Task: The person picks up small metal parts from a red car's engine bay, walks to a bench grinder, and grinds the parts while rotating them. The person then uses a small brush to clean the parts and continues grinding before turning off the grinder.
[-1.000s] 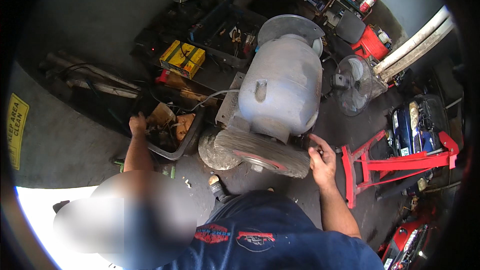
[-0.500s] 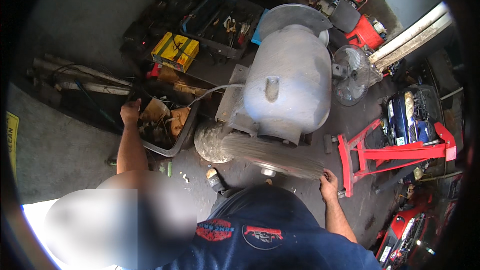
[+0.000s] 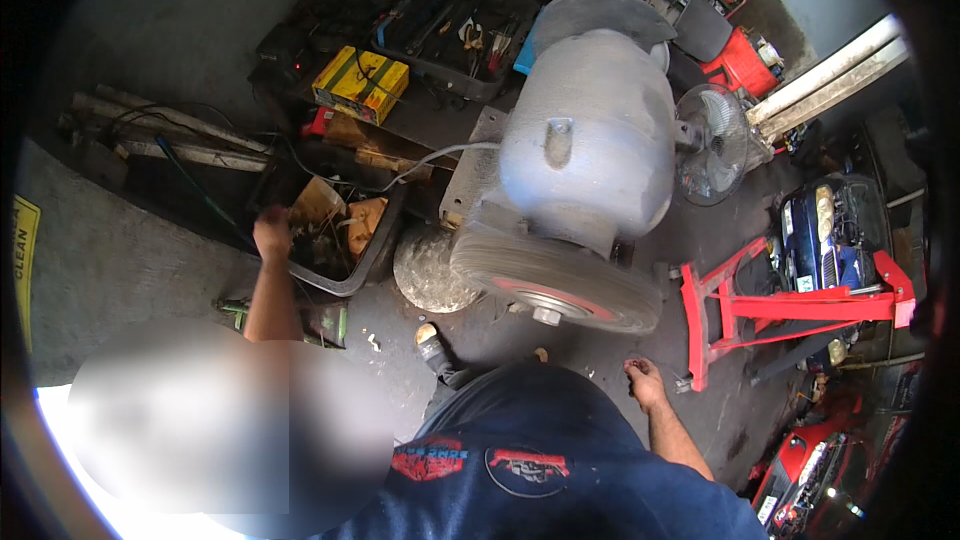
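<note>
A large dusty grey-blue bench grinder motor (image 3: 590,130) stands before me. Its near wheel (image 3: 560,275), with a reddish ring round the centre nut, looks streaked, as if turning. My right hand (image 3: 645,383) is just below the wheel's right edge, apart from it, with fingers curled together; whether something small sits in them is hidden. Over on the left, my left hand (image 3: 272,233) is at the rim of a dark bin (image 3: 345,285) holding brown cardboard scraps (image 3: 366,225). Its fingers are blurred, so I cannot make out their grip.
A yellow box (image 3: 360,83) and a tool tray (image 3: 455,75) lie beyond the bin. Behind the motor is a fan (image 3: 712,145). A red steel frame (image 3: 790,300) stands at right, near car parts. A round pale block (image 3: 435,272) sits under the wheel.
My right hand has come off the wheel's edge and drawn down toward me. My left hand has shifted slightly right along the bin rim. The wheel's face now shows more.
</note>
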`<action>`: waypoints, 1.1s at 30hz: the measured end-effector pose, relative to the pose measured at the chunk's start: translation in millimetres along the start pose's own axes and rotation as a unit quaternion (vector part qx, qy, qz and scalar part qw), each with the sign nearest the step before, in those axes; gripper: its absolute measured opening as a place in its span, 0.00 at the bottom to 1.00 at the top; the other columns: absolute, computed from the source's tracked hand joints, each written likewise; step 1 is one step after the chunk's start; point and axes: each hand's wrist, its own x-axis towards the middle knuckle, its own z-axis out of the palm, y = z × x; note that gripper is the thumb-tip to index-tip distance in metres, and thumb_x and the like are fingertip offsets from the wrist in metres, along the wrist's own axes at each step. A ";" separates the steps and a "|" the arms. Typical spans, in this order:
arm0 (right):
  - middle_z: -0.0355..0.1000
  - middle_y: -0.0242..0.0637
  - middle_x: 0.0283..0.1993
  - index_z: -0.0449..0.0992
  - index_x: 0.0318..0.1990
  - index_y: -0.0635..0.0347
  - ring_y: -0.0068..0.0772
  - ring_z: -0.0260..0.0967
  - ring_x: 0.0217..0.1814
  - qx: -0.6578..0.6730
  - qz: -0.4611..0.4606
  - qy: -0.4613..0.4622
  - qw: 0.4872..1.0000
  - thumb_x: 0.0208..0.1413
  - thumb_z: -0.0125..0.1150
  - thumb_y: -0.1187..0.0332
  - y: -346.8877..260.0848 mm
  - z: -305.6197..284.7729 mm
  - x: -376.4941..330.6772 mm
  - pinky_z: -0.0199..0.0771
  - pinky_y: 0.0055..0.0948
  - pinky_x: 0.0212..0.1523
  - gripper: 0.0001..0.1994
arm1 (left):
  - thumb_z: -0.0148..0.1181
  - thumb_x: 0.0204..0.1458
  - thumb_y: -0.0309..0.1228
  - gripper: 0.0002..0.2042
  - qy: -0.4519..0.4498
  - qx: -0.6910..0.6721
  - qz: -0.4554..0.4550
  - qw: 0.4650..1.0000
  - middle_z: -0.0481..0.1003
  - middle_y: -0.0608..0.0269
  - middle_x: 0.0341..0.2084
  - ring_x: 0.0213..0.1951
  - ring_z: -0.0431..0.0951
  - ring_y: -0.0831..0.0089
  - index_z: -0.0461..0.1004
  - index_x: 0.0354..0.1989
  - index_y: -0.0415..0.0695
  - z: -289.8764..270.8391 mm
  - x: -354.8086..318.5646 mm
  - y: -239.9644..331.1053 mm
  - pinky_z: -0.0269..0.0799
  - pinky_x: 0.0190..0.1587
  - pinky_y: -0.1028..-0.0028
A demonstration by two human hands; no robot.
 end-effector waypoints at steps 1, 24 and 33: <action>0.69 0.31 0.32 0.72 0.47 0.62 0.22 0.64 0.31 0.032 0.014 -0.025 0.999 0.56 0.57 0.70 -6.7 2.7 -2.6 0.68 0.26 0.34 0.12 | 0.60 0.52 0.39 0.15 0.036 -0.018 0.021 0.999 0.81 0.51 0.36 0.42 0.81 0.59 0.79 0.41 0.41 9.5 -24.3 -4.8 0.73 0.45 0.64; 0.73 0.31 0.38 0.73 0.44 0.63 0.19 0.71 0.39 0.067 -0.490 -0.419 0.762 0.55 0.66 0.76 -183.2 -48.2 -69.6 0.76 0.22 0.41 0.11 | 0.67 0.51 0.28 0.17 -0.332 -0.340 0.210 0.854 0.76 0.61 0.37 0.40 0.76 0.75 0.75 0.49 0.37 -19.2 -474.0 395.6 0.72 0.45 0.75; 0.73 0.37 0.39 0.66 0.47 0.63 0.22 0.73 0.38 0.092 -0.341 -0.539 0.765 0.57 0.63 0.76 -147.2 -147.4 -35.1 0.76 0.22 0.37 0.14 | 0.67 0.51 0.28 0.11 -0.296 -0.366 0.154 0.869 0.77 0.60 0.33 0.37 0.76 0.73 0.78 0.41 0.37 39.7 -582.0 450.0 0.72 0.42 0.75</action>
